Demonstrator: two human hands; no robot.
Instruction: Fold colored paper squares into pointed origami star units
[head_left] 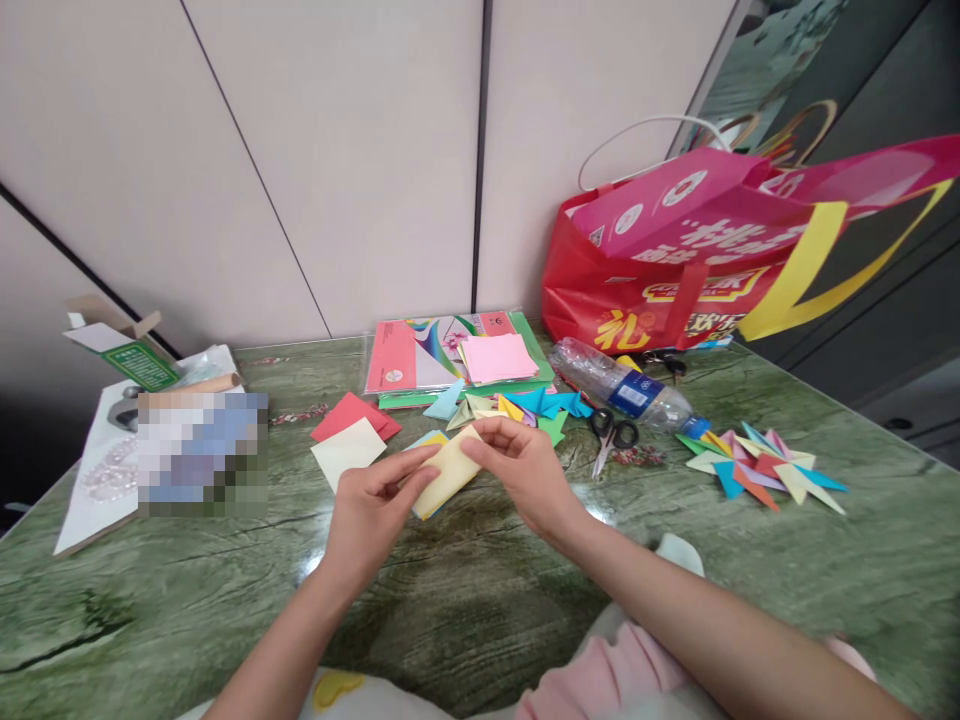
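Note:
Between both hands I hold a pale yellow piece of origami paper, folded into a narrow rectangle and tilted up to the right. My left hand pinches its lower left end, and my right hand grips the upper right end with thumb and fingers. Just behind and below it, edges of yellow and blue paper show, partly hidden. Left of my hands a cream square sheet overlaps red paper. Beyond my fingers lie several folded paper pieces in blue, green and yellow.
Black-handled scissors and a plastic bottle lie right of my hands. Farther right is a pile of folded paper points. A paper pack with pink sheets and a red bag stand at the back. An opened box sits left.

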